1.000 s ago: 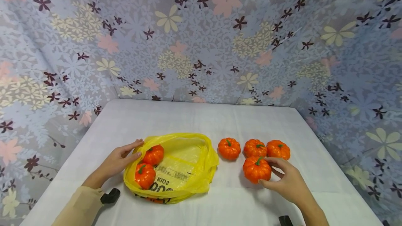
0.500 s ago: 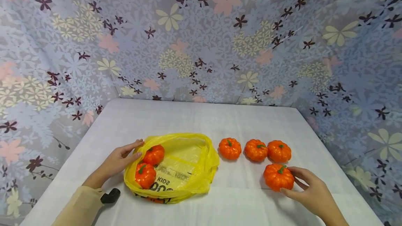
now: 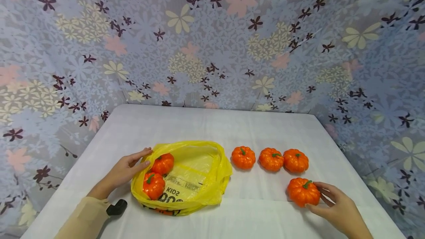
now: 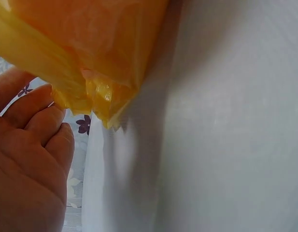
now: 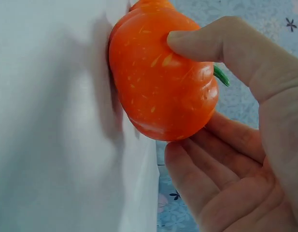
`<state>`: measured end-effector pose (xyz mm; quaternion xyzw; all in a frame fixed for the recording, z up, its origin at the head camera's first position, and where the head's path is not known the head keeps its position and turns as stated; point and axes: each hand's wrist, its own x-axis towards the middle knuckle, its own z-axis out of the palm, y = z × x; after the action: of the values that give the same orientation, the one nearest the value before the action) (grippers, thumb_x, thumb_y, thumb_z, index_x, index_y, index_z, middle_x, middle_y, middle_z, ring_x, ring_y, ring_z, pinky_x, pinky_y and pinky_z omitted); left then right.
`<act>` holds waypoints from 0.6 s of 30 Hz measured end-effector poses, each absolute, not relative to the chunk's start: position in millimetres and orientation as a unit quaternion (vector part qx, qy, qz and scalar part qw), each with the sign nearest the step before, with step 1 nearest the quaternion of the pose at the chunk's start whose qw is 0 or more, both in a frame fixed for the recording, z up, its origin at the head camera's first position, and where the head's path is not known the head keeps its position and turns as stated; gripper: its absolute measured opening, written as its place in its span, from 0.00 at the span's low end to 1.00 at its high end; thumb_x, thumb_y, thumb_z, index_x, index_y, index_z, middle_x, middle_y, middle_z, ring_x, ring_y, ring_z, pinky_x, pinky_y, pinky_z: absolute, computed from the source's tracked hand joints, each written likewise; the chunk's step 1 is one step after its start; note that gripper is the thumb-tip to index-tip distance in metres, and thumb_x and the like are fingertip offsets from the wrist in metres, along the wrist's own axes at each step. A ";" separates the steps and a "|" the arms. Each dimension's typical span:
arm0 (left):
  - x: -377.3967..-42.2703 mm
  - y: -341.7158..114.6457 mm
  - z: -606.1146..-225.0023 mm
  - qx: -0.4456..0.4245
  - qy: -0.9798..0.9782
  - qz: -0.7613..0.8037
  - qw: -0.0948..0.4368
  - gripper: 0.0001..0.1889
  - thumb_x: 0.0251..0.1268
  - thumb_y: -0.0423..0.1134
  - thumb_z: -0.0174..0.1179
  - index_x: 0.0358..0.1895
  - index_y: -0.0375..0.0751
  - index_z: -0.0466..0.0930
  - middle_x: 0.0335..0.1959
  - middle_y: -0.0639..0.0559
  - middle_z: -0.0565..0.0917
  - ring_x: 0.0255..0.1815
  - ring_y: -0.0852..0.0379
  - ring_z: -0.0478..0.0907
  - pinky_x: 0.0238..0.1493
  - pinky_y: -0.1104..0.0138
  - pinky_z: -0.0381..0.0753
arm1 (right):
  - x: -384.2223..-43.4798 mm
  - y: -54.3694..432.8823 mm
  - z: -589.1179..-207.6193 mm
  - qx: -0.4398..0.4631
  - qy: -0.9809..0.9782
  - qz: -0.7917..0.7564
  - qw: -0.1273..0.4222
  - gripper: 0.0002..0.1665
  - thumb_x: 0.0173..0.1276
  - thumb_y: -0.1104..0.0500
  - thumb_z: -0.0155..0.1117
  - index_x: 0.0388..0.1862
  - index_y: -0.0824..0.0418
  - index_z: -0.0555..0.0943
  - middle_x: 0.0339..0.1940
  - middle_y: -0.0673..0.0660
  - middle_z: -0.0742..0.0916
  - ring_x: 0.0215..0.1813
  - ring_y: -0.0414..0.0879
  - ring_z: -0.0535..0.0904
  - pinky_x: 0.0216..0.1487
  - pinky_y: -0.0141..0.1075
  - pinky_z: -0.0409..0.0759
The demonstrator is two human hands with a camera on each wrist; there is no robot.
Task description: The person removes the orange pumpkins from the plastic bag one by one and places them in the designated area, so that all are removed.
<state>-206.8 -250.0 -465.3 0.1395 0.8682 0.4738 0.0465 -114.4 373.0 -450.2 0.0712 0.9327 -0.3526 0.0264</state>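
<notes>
Two pumpkins point(image 3: 154, 186) lie inside the yellow bag point(image 3: 217, 185), which the relaxed left hand point(image 3: 123, 170) touches; the right hand point(image 3: 339, 206) grips another pumpkin point(image 3: 303, 192).

Right hand point(image 5: 279, 125) with a glossy orange pumpkin point(image 5: 158, 77) in its grip, right beside a white-covered table point(image 5: 52, 145).
So the thumb's laid across one side, fingertips point(image 5: 175, 147) are on the opposite side, and the green stem point(image 5: 221, 76) pokes out between them, kinda toward the palm. Skin's ribbed with little yellow flecks. Soft shadow on the table next to it, though I can't tell if they're actually touching. A sliver of orange point(image 5: 152, 4) peeks out past it up top, too cropped to say what it is. Beyond the table's edge it's all bluish floral fabric point(image 5: 180, 212).
</notes>
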 end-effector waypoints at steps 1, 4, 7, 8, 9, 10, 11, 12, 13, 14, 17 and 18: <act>-206.8 -249.8 -465.6 0.140 0.867 0.476 0.047 0.29 0.75 0.48 0.59 0.71 0.36 0.71 0.75 0.38 0.66 0.77 0.37 0.56 0.72 0.44 0.54 | -115.1 373.5 -451.5 0.079 0.932 -0.352 0.035 0.54 0.51 0.49 0.84 0.67 0.77 0.68 0.66 0.80 0.72 0.65 0.74 0.71 0.52 0.47 0.83; -207.0 -249.7 -466.7 0.140 0.864 0.481 0.046 0.28 0.75 0.48 0.59 0.71 0.35 0.72 0.74 0.38 0.66 0.77 0.37 0.56 0.73 0.44 0.54 | -116.2 375.0 -454.7 0.096 0.927 -0.359 0.054 0.58 0.50 0.47 0.84 0.68 0.78 0.66 0.67 0.82 0.70 0.66 0.76 0.70 0.52 0.48 0.83; -207.0 -249.9 -467.6 0.142 0.862 0.485 0.045 0.28 0.75 0.48 0.59 0.71 0.35 0.72 0.75 0.38 0.66 0.77 0.37 0.55 0.73 0.44 0.53 | -116.2 376.0 -456.5 0.107 0.925 -0.360 0.062 0.60 0.51 0.45 0.84 0.69 0.78 0.65 0.67 0.83 0.69 0.66 0.76 0.69 0.51 0.48 0.84; -207.1 -249.8 -467.7 0.141 0.861 0.486 0.045 0.29 0.75 0.48 0.59 0.71 0.35 0.71 0.75 0.38 0.66 0.77 0.37 0.55 0.73 0.44 0.53 | -116.3 376.3 -456.7 0.110 0.924 -0.360 0.065 0.60 0.50 0.44 0.83 0.69 0.79 0.64 0.67 0.83 0.68 0.66 0.77 0.69 0.51 0.48 0.84; -207.1 -249.6 -467.6 0.141 0.861 0.486 0.045 0.29 0.75 0.48 0.59 0.71 0.35 0.71 0.75 0.38 0.66 0.77 0.38 0.55 0.73 0.44 0.52 | -116.5 376.6 -457.3 0.111 0.924 -0.359 0.069 0.61 0.51 0.43 0.83 0.69 0.79 0.64 0.67 0.83 0.68 0.66 0.77 0.68 0.52 0.49 0.83; -207.1 -249.3 -467.4 0.141 0.861 0.486 0.044 0.29 0.75 0.48 0.59 0.71 0.35 0.71 0.74 0.38 0.66 0.77 0.38 0.55 0.72 0.44 0.52 | -116.5 376.7 -457.6 0.112 0.924 -0.358 0.070 0.62 0.51 0.43 0.83 0.69 0.80 0.63 0.67 0.83 0.68 0.66 0.77 0.68 0.52 0.49 0.83; -207.1 -249.1 -467.0 0.141 0.861 0.487 0.045 0.29 0.75 0.48 0.59 0.71 0.35 0.71 0.74 0.38 0.66 0.78 0.38 0.55 0.72 0.45 0.52 | -116.3 376.6 -457.4 0.113 0.926 -0.354 0.070 0.62 0.51 0.42 0.83 0.69 0.79 0.64 0.67 0.83 0.68 0.66 0.76 0.68 0.52 0.48 0.83; -207.0 -248.7 -466.7 0.142 0.861 0.487 0.046 0.29 0.75 0.48 0.59 0.71 0.35 0.71 0.75 0.39 0.66 0.78 0.38 0.55 0.72 0.45 0.52 | -116.4 376.6 -457.5 0.113 0.926 -0.354 0.070 0.62 0.51 0.41 0.82 0.69 0.80 0.63 0.67 0.83 0.69 0.66 0.76 0.68 0.53 0.49 0.82; -206.9 -248.5 -466.5 0.142 0.861 0.487 0.047 0.29 0.75 0.48 0.59 0.71 0.35 0.71 0.75 0.39 0.66 0.78 0.38 0.55 0.72 0.45 0.52 | -116.4 376.8 -457.6 0.112 0.926 -0.353 0.070 0.62 0.51 0.41 0.82 0.69 0.80 0.63 0.67 0.83 0.69 0.67 0.76 0.68 0.54 0.50 0.82; -206.9 -248.4 -466.5 0.142 0.861 0.486 0.047 0.29 0.75 0.48 0.59 0.71 0.35 0.71 0.75 0.39 0.66 0.78 0.39 0.55 0.72 0.46 0.52 | -116.3 377.1 -457.7 0.109 0.927 -0.353 0.069 0.62 0.52 0.41 0.82 0.69 0.80 0.63 0.67 0.83 0.69 0.67 0.75 0.68 0.55 0.50 0.81; -206.7 -248.4 -466.4 0.143 0.864 0.481 0.045 0.28 0.75 0.48 0.59 0.71 0.36 0.71 0.74 0.40 0.67 0.78 0.39 0.56 0.72 0.46 0.52 | -114.9 378.7 -457.8 0.101 0.929 -0.351 0.064 0.64 0.52 0.40 0.81 0.71 0.79 0.61 0.68 0.82 0.68 0.68 0.75 0.67 0.57 0.51 0.78; -206.7 -248.5 -466.5 0.145 0.864 0.480 0.044 0.28 0.75 0.47 0.59 0.71 0.36 0.71 0.74 0.39 0.67 0.78 0.38 0.56 0.72 0.45 0.52 | -114.1 379.3 -457.5 0.098 0.929 -0.351 0.059 0.65 0.53 0.40 0.81 0.72 0.79 0.59 0.69 0.82 0.67 0.68 0.76 0.66 0.57 0.53 0.76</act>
<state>-206.7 -248.5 -466.5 0.1452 0.8643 0.4796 0.0436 -114.1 379.3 -457.5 0.0984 0.9294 -0.3507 0.0593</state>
